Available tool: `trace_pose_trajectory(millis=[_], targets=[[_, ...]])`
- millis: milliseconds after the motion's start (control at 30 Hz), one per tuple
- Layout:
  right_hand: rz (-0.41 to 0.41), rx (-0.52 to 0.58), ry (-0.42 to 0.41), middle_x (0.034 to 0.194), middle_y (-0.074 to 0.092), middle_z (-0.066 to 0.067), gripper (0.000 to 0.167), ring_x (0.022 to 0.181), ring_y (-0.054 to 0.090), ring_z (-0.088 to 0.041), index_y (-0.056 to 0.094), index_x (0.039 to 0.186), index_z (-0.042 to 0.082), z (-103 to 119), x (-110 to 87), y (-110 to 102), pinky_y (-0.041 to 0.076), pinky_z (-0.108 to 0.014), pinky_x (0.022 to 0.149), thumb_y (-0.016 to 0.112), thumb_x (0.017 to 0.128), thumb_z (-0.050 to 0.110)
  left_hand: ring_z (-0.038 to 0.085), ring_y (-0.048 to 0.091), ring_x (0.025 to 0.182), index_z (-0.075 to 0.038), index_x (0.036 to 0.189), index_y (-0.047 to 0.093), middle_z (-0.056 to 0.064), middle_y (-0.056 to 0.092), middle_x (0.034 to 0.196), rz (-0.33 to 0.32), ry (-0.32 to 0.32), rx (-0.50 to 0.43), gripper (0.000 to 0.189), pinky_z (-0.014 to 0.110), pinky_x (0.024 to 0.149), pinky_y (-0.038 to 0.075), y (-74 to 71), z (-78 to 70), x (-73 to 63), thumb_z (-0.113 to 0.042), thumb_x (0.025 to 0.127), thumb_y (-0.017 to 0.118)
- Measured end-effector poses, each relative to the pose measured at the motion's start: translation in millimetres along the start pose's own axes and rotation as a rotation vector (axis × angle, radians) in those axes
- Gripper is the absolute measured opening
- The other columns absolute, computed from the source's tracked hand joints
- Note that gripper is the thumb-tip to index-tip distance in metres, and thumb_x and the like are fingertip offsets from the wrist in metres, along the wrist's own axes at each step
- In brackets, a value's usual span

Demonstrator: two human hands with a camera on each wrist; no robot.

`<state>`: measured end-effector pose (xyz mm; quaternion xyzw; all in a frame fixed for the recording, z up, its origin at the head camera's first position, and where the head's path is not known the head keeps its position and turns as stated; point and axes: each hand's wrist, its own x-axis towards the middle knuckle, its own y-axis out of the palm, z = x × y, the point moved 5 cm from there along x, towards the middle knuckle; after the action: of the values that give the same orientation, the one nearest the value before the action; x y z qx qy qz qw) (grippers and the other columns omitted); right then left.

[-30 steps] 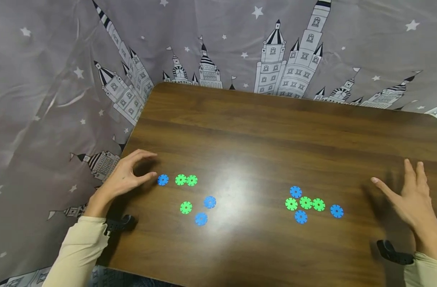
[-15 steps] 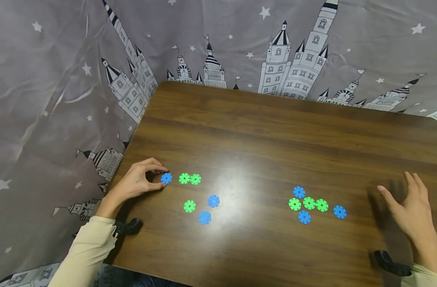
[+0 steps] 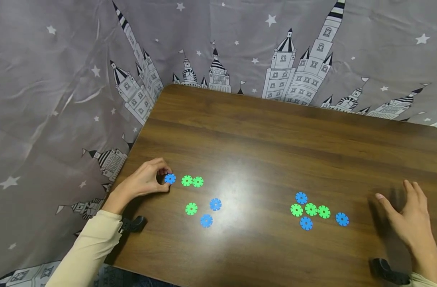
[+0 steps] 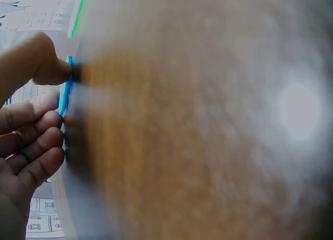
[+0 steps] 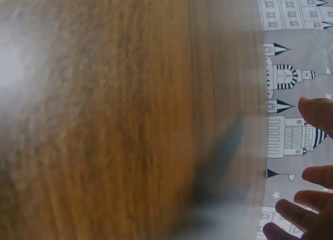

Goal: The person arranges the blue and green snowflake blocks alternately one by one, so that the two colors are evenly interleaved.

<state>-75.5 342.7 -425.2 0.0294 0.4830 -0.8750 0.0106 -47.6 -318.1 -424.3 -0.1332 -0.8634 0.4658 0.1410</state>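
My left hand pinches a blue notched plastic disc between thumb and fingers at the table's left side. The left wrist view shows the same blue disc edge-on, with the thumb on one side and the fingertips on the other. Just right of it lie two green discs side by side. Nearer the front are a single green disc and two blue discs. Over the table's right side, my right hand holds nothing, its fingers spread and its shadow beside it.
Right of the middle, a group of green discs has a blue disc behind, another in front, and one a little to the right. The brown wooden table ends at a grey castle-print cloth.
My left hand has moved right to the leftmost blue disc and closed thumb and fingers on it. The right hand stays over the right side, fingers still spread. The head view has shifted slightly.
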Motion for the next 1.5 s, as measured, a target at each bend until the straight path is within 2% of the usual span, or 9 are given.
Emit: trace_pose_trajectory(millis=[100, 333, 533, 767, 1100, 1233, 1400, 1500], targets=[[-0.002, 0.004, 0.007, 0.155, -0.011, -0.037, 0.083, 0.138, -0.008, -0.060, -0.001, 0.151, -0.011, -2.2, -1.5, -0.7, 0.005, -0.076, 0.101, 0.050, 0.102, 0.033, 0.012, 0.053, 0.073, -0.008, 0.084, 0.064, -0.003, 0.056, 0.081, 0.004, 0.013, 0.017, 0.030, 0.028, 0.065, 0.047, 1.7, 0.2, 2.1, -0.012, 0.059, 0.080], [-0.002, 0.009, 0.035, 0.155, -0.011, -0.035, 0.084, 0.138, -0.006, -0.061, -0.001, 0.151, -0.010, -6.6, -1.6, -2.0, 0.007, -0.076, 0.101, 0.050, 0.101, 0.035, 0.011, 0.055, 0.069, -0.009, 0.083, 0.065, -0.005, 0.059, 0.077, 0.000, -0.005, -0.023, 0.030, 0.029, 0.062, 0.049, 1.1, 0.8, 4.8, -0.012, 0.059, 0.082], [0.001, 0.014, 0.032, 0.155, -0.011, -0.035, 0.084, 0.137, -0.006, -0.062, 0.000, 0.151, -0.010, -10.1, -0.3, 0.1, 0.006, -0.077, 0.099, 0.051, 0.101, 0.035, 0.010, 0.056, 0.068, -0.009, 0.083, 0.067, -0.005, 0.060, 0.076, -0.005, 0.017, -0.030, 0.027, 0.029, 0.062, 0.049, -3.0, -2.2, 19.5, -0.011, 0.060, 0.081], [0.015, 0.029, 0.014, 0.155, -0.013, -0.036, 0.084, 0.135, -0.008, -0.064, 0.000, 0.151, -0.011, -14.0, -3.1, 4.1, 0.006, -0.079, 0.096, 0.051, 0.101, 0.034, 0.011, 0.057, 0.068, -0.008, 0.084, 0.069, -0.003, 0.063, 0.076, -0.013, 0.073, -0.045, 0.027, 0.030, 0.062, 0.050, -14.1, -7.6, 54.2, -0.010, 0.061, 0.081], [-0.007, 0.079, -0.005, 0.153, -0.006, -0.040, 0.080, 0.134, -0.004, -0.066, 0.006, 0.149, -0.014, -11.5, -23.0, 15.5, 0.005, -0.080, 0.095, 0.053, 0.100, 0.029, 0.016, 0.060, 0.068, -0.006, 0.085, 0.071, 0.001, 0.065, 0.074, -0.020, 0.141, -0.084, 0.026, 0.033, 0.063, 0.050, -19.8, -9.9, 120.1, -0.011, 0.062, 0.083], [-0.052, 0.106, 0.023, 0.150, 0.011, -0.043, 0.072, 0.134, 0.009, -0.066, 0.020, 0.148, -0.014, -8.0, -31.5, 17.8, 0.010, -0.077, 0.100, 0.055, 0.100, 0.027, 0.017, 0.061, 0.068, -0.005, 0.085, 0.072, 0.002, 0.066, 0.075, -0.010, 0.116, -0.098, 0.026, 0.030, 0.064, 0.049, -15.1, -2.5, 137.8, -0.010, 0.063, 0.083], [-0.152, 0.105, 0.083, 0.131, 0.046, -0.041, 0.053, 0.119, 0.040, -0.061, 0.046, 0.137, -0.011, -6.4, -41.8, 16.8, 0.027, -0.073, 0.098, 0.060, 0.098, 0.023, 0.016, 0.061, 0.069, -0.004, 0.087, 0.072, 0.003, 0.066, 0.075, 0.019, 0.082, -0.096, 0.028, 0.030, 0.065, 0.050, -6.8, 5.8, 152.1, -0.011, 0.063, 0.084], [-0.158, 0.110, 0.133, 0.125, 0.054, -0.037, 0.050, 0.115, 0.046, -0.057, 0.052, 0.134, -0.007, -8.3, -48.0, 17.9, 0.029, -0.069, 0.101, 0.061, 0.098, 0.026, 0.017, 0.061, 0.070, -0.002, 0.087, 0.072, 0.004, 0.066, 0.075, 0.035, 0.074, -0.090, 0.028, 0.030, 0.065, 0.050, -2.8, 8.2, 158.8, -0.011, 0.063, 0.084]])
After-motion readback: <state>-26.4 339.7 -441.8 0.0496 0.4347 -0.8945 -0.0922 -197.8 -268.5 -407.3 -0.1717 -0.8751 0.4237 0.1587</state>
